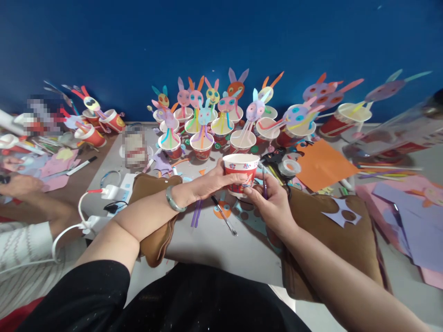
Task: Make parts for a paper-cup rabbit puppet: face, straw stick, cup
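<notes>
My left hand is wrapped round a red and white paper cup, held upright above the table. Against the cup's right side is my right hand, its thumb near the lower wall. Between its fingers stands a slim purple tool with a pointed tip; its exact kind I cannot make out. Below the cup lie a pen, an orange paper face and two purple paper strips. Several finished paper cups with paper rabbit heads, such as one with a light blue head, stand behind.
Brown cushions lie left and right. Orange paper and a tape roll are at the right, near a clear plastic bottle. A power strip with white cables and a co-worker's arm are at the left.
</notes>
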{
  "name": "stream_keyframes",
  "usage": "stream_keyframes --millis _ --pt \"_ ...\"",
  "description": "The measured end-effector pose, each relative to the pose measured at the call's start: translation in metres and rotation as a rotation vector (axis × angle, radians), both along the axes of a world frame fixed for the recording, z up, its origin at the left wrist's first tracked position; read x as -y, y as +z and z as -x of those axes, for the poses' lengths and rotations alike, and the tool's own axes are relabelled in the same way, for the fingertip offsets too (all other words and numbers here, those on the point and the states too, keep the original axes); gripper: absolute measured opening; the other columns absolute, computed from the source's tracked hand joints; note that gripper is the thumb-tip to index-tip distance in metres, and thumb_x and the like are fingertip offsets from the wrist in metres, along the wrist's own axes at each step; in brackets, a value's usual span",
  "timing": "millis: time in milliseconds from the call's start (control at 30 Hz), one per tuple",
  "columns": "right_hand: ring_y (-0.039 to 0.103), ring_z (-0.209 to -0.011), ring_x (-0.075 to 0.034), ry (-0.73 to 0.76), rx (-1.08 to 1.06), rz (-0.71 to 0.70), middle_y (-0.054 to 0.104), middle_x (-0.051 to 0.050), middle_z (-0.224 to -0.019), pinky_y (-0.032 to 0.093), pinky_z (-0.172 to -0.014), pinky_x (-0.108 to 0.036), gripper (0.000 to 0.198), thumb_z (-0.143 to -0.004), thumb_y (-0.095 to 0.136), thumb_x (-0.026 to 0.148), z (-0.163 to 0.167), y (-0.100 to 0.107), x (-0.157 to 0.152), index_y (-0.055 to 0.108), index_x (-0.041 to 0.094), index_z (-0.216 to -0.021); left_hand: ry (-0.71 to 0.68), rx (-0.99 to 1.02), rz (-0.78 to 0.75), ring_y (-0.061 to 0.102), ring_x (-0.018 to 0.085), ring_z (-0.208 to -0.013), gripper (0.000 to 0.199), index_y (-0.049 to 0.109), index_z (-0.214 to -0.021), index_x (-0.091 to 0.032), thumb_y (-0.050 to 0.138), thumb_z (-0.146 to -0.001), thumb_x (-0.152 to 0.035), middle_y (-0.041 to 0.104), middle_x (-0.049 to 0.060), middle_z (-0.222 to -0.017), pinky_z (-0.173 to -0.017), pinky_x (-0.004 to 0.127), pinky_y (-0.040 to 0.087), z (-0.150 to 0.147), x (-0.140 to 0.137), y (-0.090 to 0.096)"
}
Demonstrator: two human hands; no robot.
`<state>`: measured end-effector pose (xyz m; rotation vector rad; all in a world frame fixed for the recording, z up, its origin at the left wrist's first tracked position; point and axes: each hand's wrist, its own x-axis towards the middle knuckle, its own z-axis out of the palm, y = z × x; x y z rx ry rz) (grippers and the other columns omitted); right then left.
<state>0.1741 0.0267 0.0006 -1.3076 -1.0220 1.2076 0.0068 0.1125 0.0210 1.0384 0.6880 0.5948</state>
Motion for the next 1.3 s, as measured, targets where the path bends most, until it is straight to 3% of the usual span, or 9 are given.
stream_keyframes --millis 100,300,433,600,867,967,1067,1167,1300 --pt "0.034 -0.047 -0.009 -0.008 0.015 -0.001 0.038 0.010 -0.058 0.033 -0.040 -0.023 0.050 -0.079 0.086 0.054 0.001 -0.001 0.001 0.061 0.023 -0.109 0.010 0.021 -0.007 0.066 0.024 -0.113 0.066 0.060 -0.124 -0.018 0.089 -0.072 -0.047 0.069 0.011 -0.122 -0.099 0.039 0.051 -0.002 -0.002 -0.001" --pt "0.038 -0.047 -0.009 -0.037 0.005 0.006 0.042 0.010 -0.060 0.039 -0.041 -0.024 0.053 -0.079 0.085 0.054 -0.001 -0.004 -0.001 0.060 0.024 -0.115 -0.072 0.084 0.000 0.071 0.023 -0.104 0.056 0.070 -0.113 -0.016 0.087 -0.074 -0.053 0.077 0.009 -0.108 -0.097 0.039 0.054 0.000 -0.011 -0.008" --pt "0.037 -0.050 -0.009 -0.054 0.030 -0.013 0.044 0.010 -0.061 0.038 -0.044 -0.022 0.057 -0.078 0.086 0.055 -0.003 -0.007 -0.002 0.061 0.022 -0.117 -0.101 0.082 -0.035 0.071 0.021 -0.101 0.054 0.071 -0.114 -0.016 0.091 -0.072 -0.043 0.077 0.010 -0.111 -0.095 0.038 0.055 0.002 -0.012 -0.007" --pt "0.038 -0.051 -0.009 -0.035 0.057 -0.019 0.043 0.009 -0.061 0.036 -0.045 -0.023 0.055 -0.077 0.086 0.056 -0.004 -0.008 -0.003 0.061 0.023 -0.112 -0.110 0.082 -0.077 0.070 0.022 -0.103 0.069 0.063 -0.123 -0.019 0.096 -0.064 -0.032 0.073 0.011 -0.120 -0.094 0.042 0.058 0.003 -0.012 -0.008" --pt "0.032 -0.050 -0.010 -0.084 0.149 -0.172 0.038 0.010 -0.058 0.028 -0.047 -0.026 0.051 -0.079 0.086 0.044 0.000 -0.013 0.001 0.060 0.024 -0.118 -0.015 -0.036 -0.666 0.060 0.033 -0.131 0.080 0.056 -0.137 -0.020 0.091 -0.067 -0.037 0.063 0.015 -0.137 -0.114 0.050 0.047 0.005 -0.019 -0.013" --pt "0.033 -0.048 -0.009 -0.110 0.209 -0.282 0.040 0.010 -0.058 0.027 -0.046 -0.025 0.052 -0.079 0.085 0.042 -0.001 -0.021 0.000 0.060 0.023 -0.120 -0.002 -0.066 -0.775 0.059 0.034 -0.133 0.082 0.052 -0.138 -0.019 0.090 -0.068 -0.038 0.063 0.016 -0.137 -0.117 0.051 0.044 0.006 -0.019 -0.012" --pt "0.035 -0.046 -0.009 -0.121 0.275 -0.324 0.043 0.010 -0.057 0.028 -0.044 -0.025 0.046 -0.085 0.079 0.044 -0.003 -0.024 -0.001 0.061 0.022 -0.121 0.010 -0.038 -0.680 0.060 0.034 -0.131 0.086 0.051 -0.136 -0.018 0.092 -0.065 -0.041 0.064 0.016 -0.135 -0.116 0.053 0.045 0.006 -0.020 -0.013" --pt "0.038 -0.046 -0.009 -0.139 0.330 -0.347 0.048 0.007 -0.059 0.031 -0.044 -0.025 0.032 -0.091 0.073 0.049 -0.006 -0.023 0.000 0.063 0.022 -0.105 0.038 0.007 -0.493 0.062 0.033 -0.128 0.082 0.052 -0.130 -0.017 0.094 -0.064 -0.039 0.065 0.017 -0.133 -0.112 0.052 0.049 0.006 -0.021 -0.011" --pt "0.042 -0.049 -0.010 -0.109 0.370 -0.376 0.052 0.005 -0.062 0.035 -0.046 -0.026 0.035 -0.093 0.068 0.056 -0.009 -0.023 0.003 0.062 0.022 -0.092 0.037 0.024 -0.339 0.066 0.030 -0.119 0.074 0.056 -0.123 -0.016 0.095 -0.063 -0.033 0.069 0.015 -0.126 -0.106 0.048 0.053 0.007 -0.023 -0.007"
